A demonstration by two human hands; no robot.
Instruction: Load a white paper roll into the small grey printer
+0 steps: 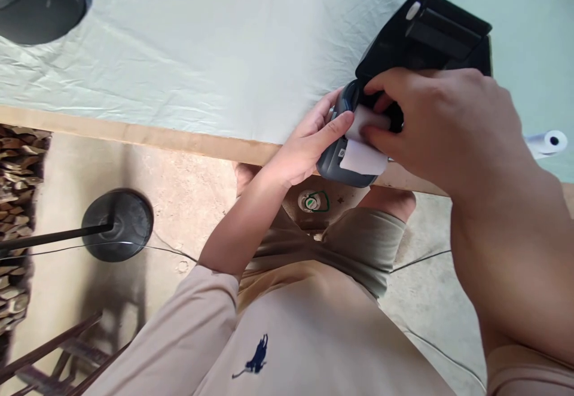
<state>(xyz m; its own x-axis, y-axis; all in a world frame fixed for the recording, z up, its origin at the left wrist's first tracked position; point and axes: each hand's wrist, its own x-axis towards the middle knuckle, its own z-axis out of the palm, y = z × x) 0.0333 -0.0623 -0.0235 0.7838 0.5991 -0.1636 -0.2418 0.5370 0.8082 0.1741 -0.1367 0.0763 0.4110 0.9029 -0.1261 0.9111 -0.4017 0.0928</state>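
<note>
A dark receipt printer sits at the table's front edge with its black lid swung up and back. My left hand is wrapped around the printer's left side, thumb near the paper. Inside the printer lies a white paper roll, and its loose end hangs over the front. From the right, my right hand reaches into the paper bay, thumb and fingers closed on the roll. The back of that hand hides part of the bay.
Another white paper roll lies on the cloth-covered table at the right. A black container stands at the back left. On the floor are a round black stand base, cables, stacked firewood and a wooden frame.
</note>
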